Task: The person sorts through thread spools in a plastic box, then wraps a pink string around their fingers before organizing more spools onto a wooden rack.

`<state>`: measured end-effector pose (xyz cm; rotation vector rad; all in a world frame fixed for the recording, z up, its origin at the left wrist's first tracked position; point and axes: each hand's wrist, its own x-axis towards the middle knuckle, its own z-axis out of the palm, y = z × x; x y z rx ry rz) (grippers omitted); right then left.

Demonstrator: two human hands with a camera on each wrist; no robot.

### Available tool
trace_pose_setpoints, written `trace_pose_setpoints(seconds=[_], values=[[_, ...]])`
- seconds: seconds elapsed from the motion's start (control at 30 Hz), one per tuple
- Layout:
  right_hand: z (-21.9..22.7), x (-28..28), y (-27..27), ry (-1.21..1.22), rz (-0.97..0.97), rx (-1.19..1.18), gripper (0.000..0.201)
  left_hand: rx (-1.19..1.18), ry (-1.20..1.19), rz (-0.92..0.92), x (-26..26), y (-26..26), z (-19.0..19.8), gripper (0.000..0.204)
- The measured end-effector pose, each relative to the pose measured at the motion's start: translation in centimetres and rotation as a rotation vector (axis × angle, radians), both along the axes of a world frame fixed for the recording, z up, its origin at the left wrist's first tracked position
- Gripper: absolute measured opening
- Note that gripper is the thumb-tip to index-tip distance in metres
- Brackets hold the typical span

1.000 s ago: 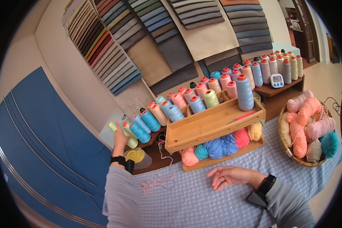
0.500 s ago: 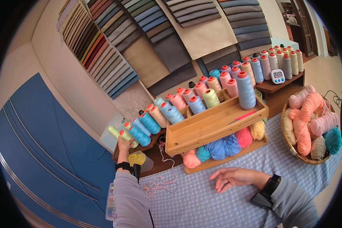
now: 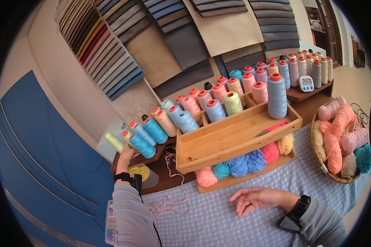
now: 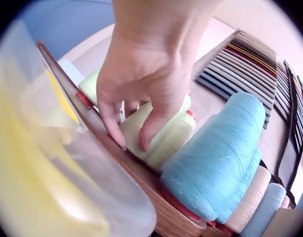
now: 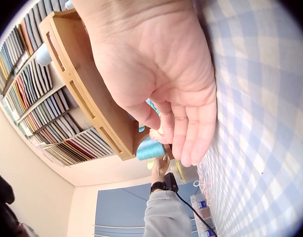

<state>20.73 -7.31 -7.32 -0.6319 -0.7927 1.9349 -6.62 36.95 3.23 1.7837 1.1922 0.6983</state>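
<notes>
At the left end of the thread row, my left hand (image 3: pixel 127 153) has its thumb and fingers around the lower part of a pale green thread cone (image 4: pixel 166 136). Another pale green cone (image 3: pixel 114 142) leans just left of that hand, and a turquoise cone (image 4: pixel 218 158) stands on its other side. My right hand (image 3: pixel 255 198) rests palm-inward on the blue checked cloth (image 5: pixel 260 123), fingers loosely bent and holding nothing. Before it stands a wooden tray (image 3: pixel 235 138) bearing a tall light blue cone (image 3: pixel 277 96) and a pink-handled tool (image 3: pixel 276 126).
A yellow-lidded clear tub (image 3: pixel 143 175) sits close under the left wrist. Yarn balls (image 3: pixel 239 165) fill the shelf below the tray. At right are a basket of yarn (image 3: pixel 315 142) and a white timer (image 3: pixel 306 83). Loose pink yarn (image 3: pixel 169 204) lies on the cloth.
My left hand has shifted from the leftmost pale green cone to the pale green cone beside it. My right hand stays in place, and the head view has turned slightly.
</notes>
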Motion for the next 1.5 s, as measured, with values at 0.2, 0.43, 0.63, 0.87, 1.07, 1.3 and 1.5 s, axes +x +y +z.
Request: trace_pose_setpoints(seconds=[0.2,0.43,0.63,0.87,1.07,1.3,1.5], values=[[0.0,0.0,0.1,0.001,0.007,-0.003,0.035,0.012,0.031,-0.050,2.3,-3.3,1.4,0.062],[0.1,0.0,-0.2,-0.010,-0.006,0.012,0.034,0.008,0.061,-0.109,2.5,-3.0,1.5,0.060],[-0.8,0.0,0.0,0.005,-0.005,0.033,0.033,0.026,0.188,-0.168,1.1,-2.2,1.8,0.061],[-1.2,0.0,0.0,0.021,0.000,0.089,0.032,0.081,0.251,0.052,-0.7,-5.3,5.5,0.072],[-1.6,-0.1,0.0,0.007,-0.036,0.132,0.031,0.857,0.302,0.039,0.6,-1.9,9.3,0.062],[-2.2,-0.3,0.1,-0.005,-0.048,0.151,0.030,1.152,0.263,-0.430,16.7,-21.2,11.4,0.052],[-2.9,-0.5,0.5,-0.020,-0.059,0.176,0.030,1.103,0.213,-0.742,25.7,-32.9,11.0,0.050]])
